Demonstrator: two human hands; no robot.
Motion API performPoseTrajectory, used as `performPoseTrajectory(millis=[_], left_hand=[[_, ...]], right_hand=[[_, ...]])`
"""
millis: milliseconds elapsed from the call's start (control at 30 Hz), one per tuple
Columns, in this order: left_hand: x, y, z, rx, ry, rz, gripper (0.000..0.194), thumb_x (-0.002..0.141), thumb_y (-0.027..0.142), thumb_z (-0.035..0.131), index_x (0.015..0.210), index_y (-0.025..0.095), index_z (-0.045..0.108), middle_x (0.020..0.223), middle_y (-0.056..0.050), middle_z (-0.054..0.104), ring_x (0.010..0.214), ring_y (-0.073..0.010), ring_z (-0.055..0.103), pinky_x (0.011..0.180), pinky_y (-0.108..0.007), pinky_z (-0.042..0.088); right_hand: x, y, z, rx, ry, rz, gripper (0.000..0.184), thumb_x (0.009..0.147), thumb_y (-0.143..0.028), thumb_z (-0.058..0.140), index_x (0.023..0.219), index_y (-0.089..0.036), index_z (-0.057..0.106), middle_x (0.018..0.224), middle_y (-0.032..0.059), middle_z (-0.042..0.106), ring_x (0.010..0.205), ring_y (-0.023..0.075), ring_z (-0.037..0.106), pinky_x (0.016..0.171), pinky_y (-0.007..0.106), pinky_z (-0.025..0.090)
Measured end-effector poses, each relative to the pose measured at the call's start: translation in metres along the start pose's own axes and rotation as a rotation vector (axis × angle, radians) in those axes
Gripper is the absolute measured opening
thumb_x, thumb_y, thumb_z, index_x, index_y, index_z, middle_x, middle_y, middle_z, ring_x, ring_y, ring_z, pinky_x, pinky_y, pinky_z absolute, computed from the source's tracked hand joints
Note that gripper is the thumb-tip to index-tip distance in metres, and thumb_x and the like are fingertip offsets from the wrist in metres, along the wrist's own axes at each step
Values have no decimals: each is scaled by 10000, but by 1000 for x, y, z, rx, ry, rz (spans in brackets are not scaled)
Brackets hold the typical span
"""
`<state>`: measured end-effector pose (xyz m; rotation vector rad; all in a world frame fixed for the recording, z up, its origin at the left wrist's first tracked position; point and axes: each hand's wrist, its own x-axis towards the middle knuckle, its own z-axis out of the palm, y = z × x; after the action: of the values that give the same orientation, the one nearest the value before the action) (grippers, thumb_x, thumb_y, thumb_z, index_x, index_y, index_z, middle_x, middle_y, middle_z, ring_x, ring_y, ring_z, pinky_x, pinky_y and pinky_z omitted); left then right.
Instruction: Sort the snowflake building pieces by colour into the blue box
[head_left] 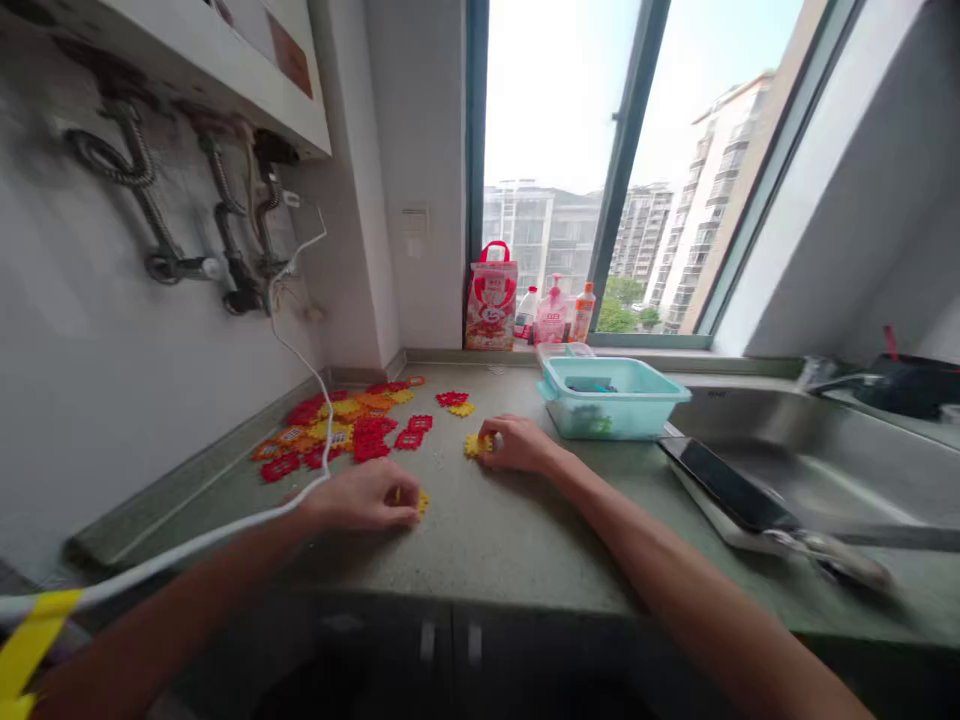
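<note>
Head cam, fwd & down

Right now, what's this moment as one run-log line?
left hand: holding yellow notched tile; right hand: holding second yellow notched tile; turquoise tub: beside sink

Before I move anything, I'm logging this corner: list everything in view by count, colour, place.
Counter: 1, grey-green, centre
Flat pieces: many, red/orange/yellow, counter's left
Cable: 1, white, left
Basin: 1, turquoise, right
Sink: 1, silver, right
Slab: 1, black, beside sink
Dark item: 1, black, far right, unclear
Bag: 1, red-pink, windowsill
Bottles: 3, clear/pink/orange, beside bag
Window: 1, grey-framed, back
Buildings: several, pale, outside
Wall box: 1, white, upper left
Pipes: several, grey, below box
Cabinet doors: 2, dark, below counter
Left hand: 1, touching a yellow piece
Right hand: 1, holding a yellow piece
</note>
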<state>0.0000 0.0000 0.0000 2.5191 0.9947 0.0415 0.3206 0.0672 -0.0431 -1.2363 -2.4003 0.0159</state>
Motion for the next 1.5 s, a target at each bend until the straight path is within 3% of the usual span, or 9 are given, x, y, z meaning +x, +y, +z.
performPoseTrajectory(millis=[233,367,500,600,700,867,1167,1333,1500], left_hand=[[120,-7,1,13,56,143,212,951,363,617,931,200,750,818,-5,715,709,-138,585,636,-241,373],[155,-18,4,-32,208,190,216,951,351,603,932,189,745,857,-20,743,745,-149,627,671,-243,412],[156,-35,11,-10,477,153,253,1006,327,498,1084,222,716,893,-20,740,799,-175,665,748,-275,475],[157,-47,10,191,629,78,305,942,168,489,1156,223,700,1120,-63,743,1054,-227,663,921,-335,495],[165,-54,9,362,586,6,413,889,121,498,1244,210,688,1306,-100,697,1242,-273,588,1047,-414,458],[168,-58,10,398,529,-149,339,947,276,508,1223,191,686,1307,-128,695,1224,-306,592,1053,-480,442],[150,-65,4,395,564,-176,274,972,447,570,940,203,690,1089,-111,696,1039,-278,638,947,-405,474],[147,-65,5,370,553,-171,227,972,410,580,902,207,654,1017,-93,720,1032,-281,644,914,-404,469],[149,-59,10,350,545,-159,210,984,373,551,1046,200,654,1126,-108,724,1101,-281,637,952,-407,458]], right_hand=[[-5,14,-11,21,283,144,202,831,-350,779,993,-240,730,984,42,773,846,207,718,772,297,507],[-6,21,-15,42,399,141,210,819,-356,798,972,-239,714,979,34,761,816,190,718,778,301,521],[-3,23,-8,97,435,126,230,843,-371,787,1017,-242,708,1003,29,749,828,176,714,794,297,529],[1,18,2,127,384,88,244,867,-383,768,1057,-243,706,1028,36,742,868,177,704,819,297,530],[3,8,10,102,261,52,242,861,-375,775,1053,-242,712,1027,46,737,914,193,693,867,314,521],[2,-1,14,111,53,30,296,835,-380,814,1077,-242,713,1046,53,717,927,194,678,880,310,508],[3,-1,13,35,78,-29,302,811,-339,823,1069,-238,704,978,34,758,908,198,679,850,304,497],[1,3,-24,-222,359,-144,291,860,-318,752,1134,-233,703,1130,77,763,1027,243,683,952,359,473],[-25,45,-89,-436,769,242,323,933,-430,648,1163,-209,702,1113,121,751,1048,289,660,948,402,437]])
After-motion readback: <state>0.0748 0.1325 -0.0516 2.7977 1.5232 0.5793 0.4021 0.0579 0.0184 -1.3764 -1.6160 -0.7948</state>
